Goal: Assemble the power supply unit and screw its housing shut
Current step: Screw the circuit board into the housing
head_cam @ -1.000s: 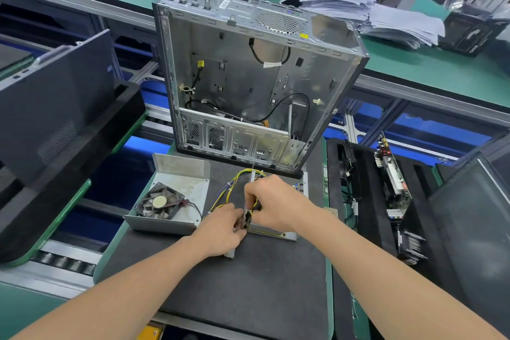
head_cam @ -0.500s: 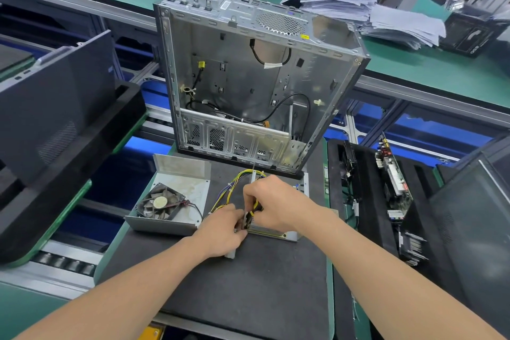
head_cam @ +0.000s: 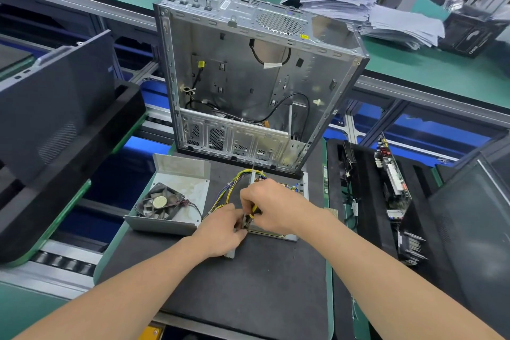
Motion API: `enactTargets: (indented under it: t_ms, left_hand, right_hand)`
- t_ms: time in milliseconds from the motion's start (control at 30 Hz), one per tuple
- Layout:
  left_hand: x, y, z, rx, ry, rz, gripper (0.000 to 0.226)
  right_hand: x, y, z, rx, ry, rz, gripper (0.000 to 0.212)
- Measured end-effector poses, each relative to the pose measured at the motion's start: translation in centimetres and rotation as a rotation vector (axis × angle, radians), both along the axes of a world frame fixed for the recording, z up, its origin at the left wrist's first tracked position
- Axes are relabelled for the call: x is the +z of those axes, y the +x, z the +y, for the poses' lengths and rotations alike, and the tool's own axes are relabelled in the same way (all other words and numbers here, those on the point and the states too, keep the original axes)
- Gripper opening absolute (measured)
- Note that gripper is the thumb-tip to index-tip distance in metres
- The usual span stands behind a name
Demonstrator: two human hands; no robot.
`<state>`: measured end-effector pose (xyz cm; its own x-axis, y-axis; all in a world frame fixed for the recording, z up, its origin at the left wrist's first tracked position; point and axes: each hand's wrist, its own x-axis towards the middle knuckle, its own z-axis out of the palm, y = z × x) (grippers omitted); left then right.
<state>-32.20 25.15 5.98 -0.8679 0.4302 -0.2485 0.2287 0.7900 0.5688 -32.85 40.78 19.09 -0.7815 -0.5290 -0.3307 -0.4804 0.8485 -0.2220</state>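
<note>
The power supply's metal base with its circuit board point(head_cam: 287, 234) lies on the dark mat, mostly hidden under my hands. A bundle of yellow and black wires point(head_cam: 230, 190) loops from it. My left hand point(head_cam: 220, 229) and my right hand point(head_cam: 271, 205) meet over the board's near left corner, both pinching a small dark connector point(head_cam: 245, 221) at the end of the wires. To the left lies the grey housing cover point(head_cam: 182, 190), open side up, with a dusty black fan point(head_cam: 160, 201) inside it.
An open silver computer case point(head_cam: 248, 85) stands upright just behind the mat point(head_cam: 248, 284). A black tray point(head_cam: 367, 201) with circuit boards sits at the right, dark side panels point(head_cam: 55, 119) at the left. Paper stacks point(head_cam: 358, 8) lie on the green bench beyond.
Both hands stay on the connector with only slight finger shifts. Nothing else has moved.
</note>
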Motion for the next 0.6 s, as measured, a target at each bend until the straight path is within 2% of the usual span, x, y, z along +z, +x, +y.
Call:
enactTargets:
  t_ms: [267, 433, 600]
  left_hand:
    - [-0.3, 0.0, 0.0, -0.012, 0.003, 0.025, 0.035]
    - [-0.3, 0.0, 0.0, 0.017, 0.033, 0.012, 0.033]
    - [0.0, 0.1, 0.0, 0.007, 0.052, 0.016, 0.018]
  right_hand:
    - [0.0, 0.5, -0.3, 0.142, 0.066, 0.032, 0.023]
    - [-0.5, 1.0, -0.8, 0.153, 0.111, 0.087, 0.023]
    - [-0.5, 1.1, -1.0, 0.06, 0.086, 0.104, 0.02]
